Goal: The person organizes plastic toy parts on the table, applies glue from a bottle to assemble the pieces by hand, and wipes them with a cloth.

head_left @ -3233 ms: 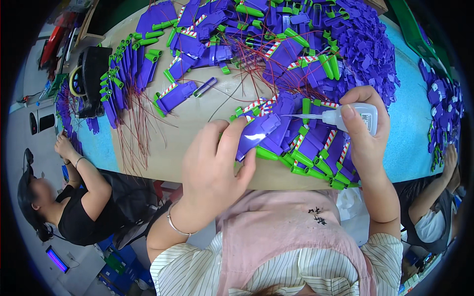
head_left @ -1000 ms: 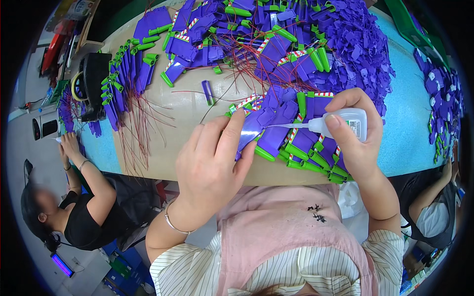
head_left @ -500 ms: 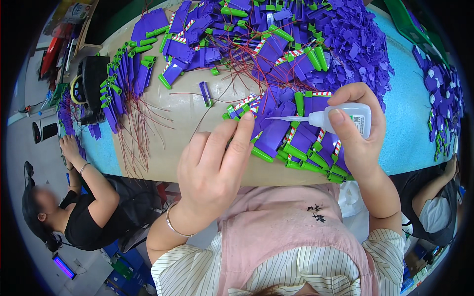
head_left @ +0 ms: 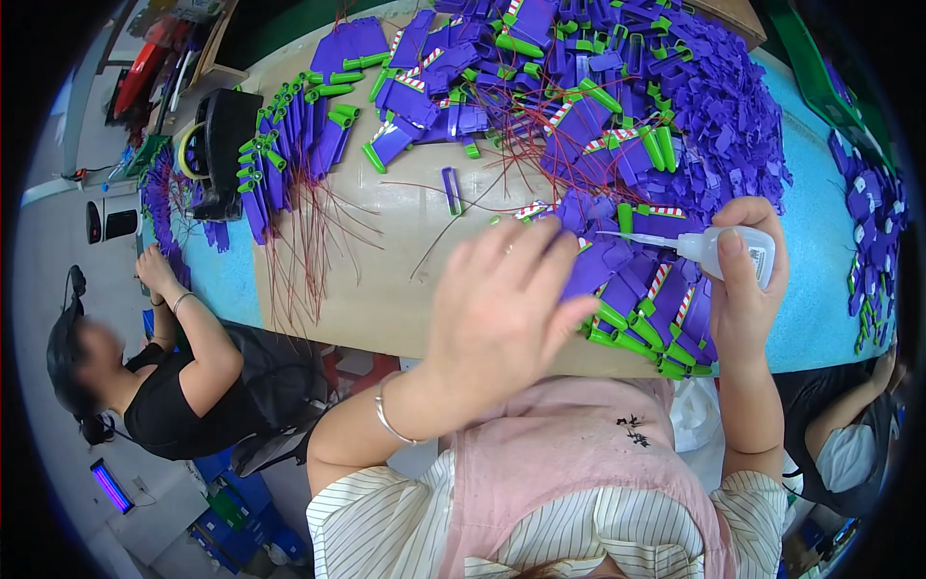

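Observation:
My right hand (head_left: pixel 748 304) is closed round a small white squeeze bottle (head_left: pixel 758 255) with a long thin nozzle (head_left: pixel 648 237) pointing left. The nozzle's tip is above purple flat parts with green tubes and red-white striped edges (head_left: pixel 603 261). My left hand (head_left: pixel 506 299) is blurred, its thumb spread away from the fingers, over the left side of these parts. I see nothing held in it, though its palm side is hidden. Beyond it lies a single small purple-and-green frame piece (head_left: pixel 452 191) on the tan board.
A large heap of purple parts (head_left: pixel 719 116) covers the back right. Parts with thin red wires (head_left: pixel 309 246) lie at the left beside a black tape dispenser (head_left: pixel 224 154). A co-worker (head_left: pixel 174 386) sits at the left; another person's arm (head_left: pixel 858 400) shows at the right.
My left hand has lifted off the striped part it was touching, and its thumb has spread out. The whole view has shifted; the bottle stays in my right hand, nozzle still pointing left.

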Tool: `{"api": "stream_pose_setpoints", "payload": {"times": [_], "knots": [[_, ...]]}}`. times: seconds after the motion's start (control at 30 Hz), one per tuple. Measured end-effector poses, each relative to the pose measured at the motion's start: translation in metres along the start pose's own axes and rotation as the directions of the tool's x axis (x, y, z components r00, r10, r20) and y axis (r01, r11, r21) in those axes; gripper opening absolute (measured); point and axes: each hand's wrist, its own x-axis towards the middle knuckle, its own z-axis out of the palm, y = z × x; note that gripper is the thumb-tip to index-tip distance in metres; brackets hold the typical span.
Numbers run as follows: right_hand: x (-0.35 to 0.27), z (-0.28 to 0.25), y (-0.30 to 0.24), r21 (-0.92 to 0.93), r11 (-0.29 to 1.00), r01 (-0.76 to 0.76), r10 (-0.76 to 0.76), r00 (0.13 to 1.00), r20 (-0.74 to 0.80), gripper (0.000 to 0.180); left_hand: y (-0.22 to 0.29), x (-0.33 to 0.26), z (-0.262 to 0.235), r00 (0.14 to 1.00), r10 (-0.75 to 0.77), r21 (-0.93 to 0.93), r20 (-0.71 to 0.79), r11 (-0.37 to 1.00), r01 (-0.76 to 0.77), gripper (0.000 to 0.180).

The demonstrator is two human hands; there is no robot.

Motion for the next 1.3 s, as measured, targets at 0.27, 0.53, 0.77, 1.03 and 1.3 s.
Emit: {"api": "stream_pose_setpoints", "payload": {"times": [0.27, 0.53, 0.77, 1.03, 1.3], "knots": [[-0.001, 0.008, -0.001, 0.003, 1.0, -0.03, 0.03, 0.998, 0.047, 0.015, -0.136, 0.015, 0.006, 0.935, -0.155, 0.316, -0.318, 0.913, 0.259, 0.049], [-0.001, 0.003, -0.002, -0.016, 0.999, -0.03, 0.03, 0.999, 0.04, 0.016, -0.059, -0.01, -0.018, 0.942, -0.308, -0.02, -0.132, 0.951, 0.308, 0.055], [-0.004, 0.004, -0.004, -0.009, 1.0, -0.013, 0.013, 0.998, 0.068, 0.016, -0.006, -0.012, -0.03, 0.996, 0.022, 0.155, 0.088, 0.987, -0.035, 0.042], [-0.011, 0.012, -0.011, -0.077, 0.997, 0.0, 0.013, 0.985, 0.17, 0.019, -0.002, -0.007, -0.033, 0.993, 0.053, 0.188, 0.103, 0.98, -0.071, 0.041], [-0.011, 0.015, -0.011, -0.152, 0.988, 0.002, 0.027, 0.982, 0.187, 0.021, -0.001, -0.01, -0.032, 0.994, 0.049, 0.203, 0.1, 0.977, -0.068, 0.045]]}}
